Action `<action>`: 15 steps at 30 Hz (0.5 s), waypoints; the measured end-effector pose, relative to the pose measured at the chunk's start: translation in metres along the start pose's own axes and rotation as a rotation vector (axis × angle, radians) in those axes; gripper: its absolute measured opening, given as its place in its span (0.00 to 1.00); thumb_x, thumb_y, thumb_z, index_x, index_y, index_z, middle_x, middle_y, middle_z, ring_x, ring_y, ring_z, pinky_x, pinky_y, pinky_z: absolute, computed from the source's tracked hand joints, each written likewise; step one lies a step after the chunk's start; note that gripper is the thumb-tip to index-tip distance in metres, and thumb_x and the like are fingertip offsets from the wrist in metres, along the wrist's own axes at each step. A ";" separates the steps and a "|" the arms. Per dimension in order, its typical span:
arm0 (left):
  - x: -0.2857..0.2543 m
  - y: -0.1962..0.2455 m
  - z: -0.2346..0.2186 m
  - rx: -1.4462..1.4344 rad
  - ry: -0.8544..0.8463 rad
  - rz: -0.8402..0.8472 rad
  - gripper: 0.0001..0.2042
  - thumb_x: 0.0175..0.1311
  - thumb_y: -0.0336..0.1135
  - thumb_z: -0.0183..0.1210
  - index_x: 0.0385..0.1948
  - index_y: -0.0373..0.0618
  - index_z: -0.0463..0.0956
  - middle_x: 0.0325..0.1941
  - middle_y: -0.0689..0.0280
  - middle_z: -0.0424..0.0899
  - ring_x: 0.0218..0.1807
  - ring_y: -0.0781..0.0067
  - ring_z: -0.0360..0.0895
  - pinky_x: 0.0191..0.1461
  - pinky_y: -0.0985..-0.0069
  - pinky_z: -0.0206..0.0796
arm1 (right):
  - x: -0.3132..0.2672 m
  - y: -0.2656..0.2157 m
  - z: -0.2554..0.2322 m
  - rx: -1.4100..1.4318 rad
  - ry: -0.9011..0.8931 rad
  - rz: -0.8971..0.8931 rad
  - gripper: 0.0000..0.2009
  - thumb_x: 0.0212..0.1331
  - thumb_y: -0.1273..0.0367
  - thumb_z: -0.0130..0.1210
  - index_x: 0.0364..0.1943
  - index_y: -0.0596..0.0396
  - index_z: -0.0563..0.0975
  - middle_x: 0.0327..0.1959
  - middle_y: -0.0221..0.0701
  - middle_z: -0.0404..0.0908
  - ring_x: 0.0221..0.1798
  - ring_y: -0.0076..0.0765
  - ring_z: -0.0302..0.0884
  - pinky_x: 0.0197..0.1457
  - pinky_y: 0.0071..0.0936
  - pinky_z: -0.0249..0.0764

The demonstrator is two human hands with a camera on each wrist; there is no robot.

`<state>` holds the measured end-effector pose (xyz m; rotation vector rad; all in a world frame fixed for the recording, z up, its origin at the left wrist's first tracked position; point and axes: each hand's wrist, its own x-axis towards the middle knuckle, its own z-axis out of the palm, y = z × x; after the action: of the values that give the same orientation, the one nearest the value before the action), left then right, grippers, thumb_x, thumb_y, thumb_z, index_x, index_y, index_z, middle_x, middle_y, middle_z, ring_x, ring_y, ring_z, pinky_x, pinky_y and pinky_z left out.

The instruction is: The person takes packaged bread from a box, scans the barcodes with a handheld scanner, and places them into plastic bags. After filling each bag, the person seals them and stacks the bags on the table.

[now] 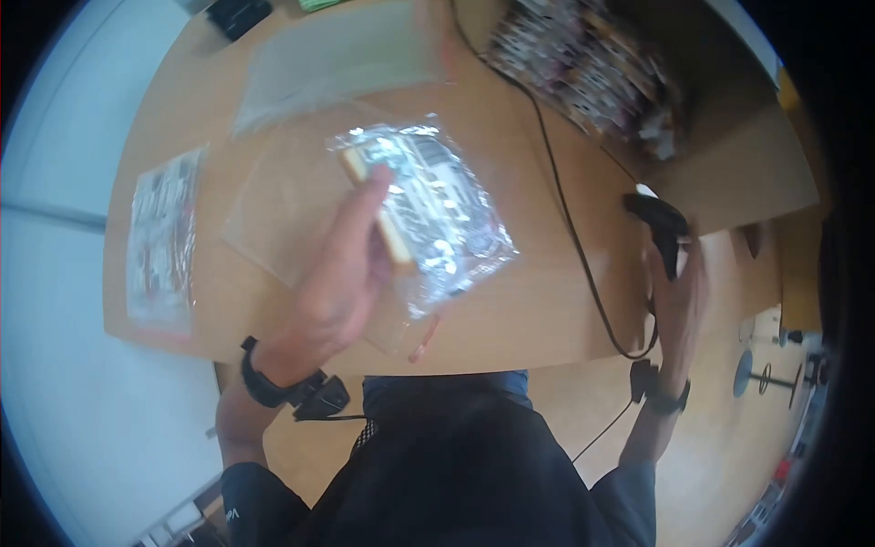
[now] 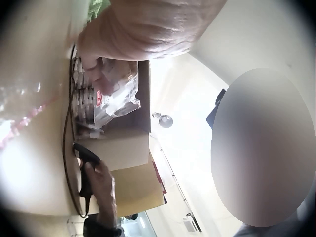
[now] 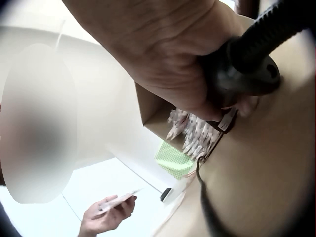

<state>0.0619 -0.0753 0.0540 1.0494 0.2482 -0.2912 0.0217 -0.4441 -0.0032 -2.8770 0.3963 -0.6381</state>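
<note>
My left hand [image 1: 342, 264] grips a clear, shiny plastic packet [image 1: 447, 191] by its left side, the thumb lying on top. A pale cream edge shows along the packet beside the thumb. In the left wrist view, the fingers hold this packet [image 2: 118, 106] in front of the box. Over the table's right edge, my right hand [image 1: 679, 283] holds a black handheld scanner [image 1: 658, 217] with a cord. The right wrist view shows the fingers wrapped round the scanner's handle [image 3: 222, 74], close over the table.
A cardboard box [image 1: 720, 137] at the back right holds many packets [image 1: 583, 68]. Another packet [image 1: 164, 242] lies at the table's left. Clear plastic bags [image 1: 337, 59] lie at the back, near a black object [image 1: 239, 14]. The scanner's cable [image 1: 551, 155] crosses the table.
</note>
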 end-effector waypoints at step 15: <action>-0.026 -0.012 -0.049 1.469 -0.267 0.858 0.21 0.64 0.49 0.68 0.43 0.39 0.78 0.43 0.57 0.79 0.44 0.53 0.78 0.46 0.60 0.71 | -0.082 -0.043 -0.011 1.493 -0.088 0.440 0.16 0.73 0.75 0.56 0.62 0.62 0.73 0.52 0.35 0.84 0.56 0.27 0.81 0.64 0.25 0.76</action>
<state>0.0304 -0.0352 0.0295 2.3967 -0.7993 0.2541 -0.0448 -0.3806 -0.0159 -1.3329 0.3015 -0.4067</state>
